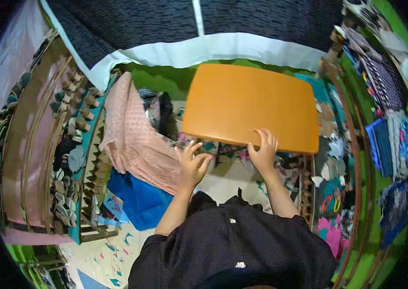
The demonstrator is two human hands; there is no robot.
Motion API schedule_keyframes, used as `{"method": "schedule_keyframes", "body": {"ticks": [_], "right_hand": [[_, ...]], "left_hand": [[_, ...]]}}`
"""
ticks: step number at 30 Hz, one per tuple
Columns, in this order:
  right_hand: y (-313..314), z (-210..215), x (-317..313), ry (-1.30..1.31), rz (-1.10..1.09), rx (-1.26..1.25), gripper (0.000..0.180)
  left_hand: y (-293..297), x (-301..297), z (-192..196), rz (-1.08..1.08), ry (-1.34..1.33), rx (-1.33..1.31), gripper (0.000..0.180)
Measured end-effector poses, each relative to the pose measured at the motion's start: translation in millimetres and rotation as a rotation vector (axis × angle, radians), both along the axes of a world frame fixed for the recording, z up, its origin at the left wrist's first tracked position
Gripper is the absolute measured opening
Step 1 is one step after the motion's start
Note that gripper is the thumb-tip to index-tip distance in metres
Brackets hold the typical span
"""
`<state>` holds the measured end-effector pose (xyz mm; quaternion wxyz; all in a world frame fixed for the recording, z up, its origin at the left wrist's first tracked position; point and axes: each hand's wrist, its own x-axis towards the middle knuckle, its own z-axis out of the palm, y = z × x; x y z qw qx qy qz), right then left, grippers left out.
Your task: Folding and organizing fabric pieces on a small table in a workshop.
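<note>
An orange table (252, 108) with a smooth top and rounded corners stands in front of me. My right hand (263, 150) rests at its near edge, fingertips on the top and thumb apart, holding nothing. Just left of it, my left hand (193, 166) hovers near the table's near left corner with its fingers spread and nothing visible in them. Beside that hand, a pink patterned cloth (139, 144) drapes down from the left. A blue cloth (139, 200) lies below the pink one.
On the left, a wooden rack (86, 159) bears rows of small shaped pieces. Scissors (330, 203) with red and yellow handles lie among fabric scraps on the right. Folded cloths (392, 139) fill the right-hand shelves. Scraps litter the tiled floor (105, 253). A dark curtain (151, 29) hangs beyond the table.
</note>
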<state>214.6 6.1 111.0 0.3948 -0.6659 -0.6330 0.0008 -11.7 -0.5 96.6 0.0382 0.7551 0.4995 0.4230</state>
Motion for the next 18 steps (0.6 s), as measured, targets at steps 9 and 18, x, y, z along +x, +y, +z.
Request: {"method": "schedule_keyframes", "body": {"ticks": [9, 18], "right_hand": [[137.9, -74.5, -160.9, -0.075, 0.284, -0.193, 0.042], [206.3, -120.5, -241.4, -0.118, 0.359, -0.367, 0.05]], "left_hand": [[154.6, -198.6, -87.5, 0.379, 0.017, -0.133, 0.037], [259.4, -390.6, -144.3, 1.236, 0.182, -0.456, 0.067]]}}
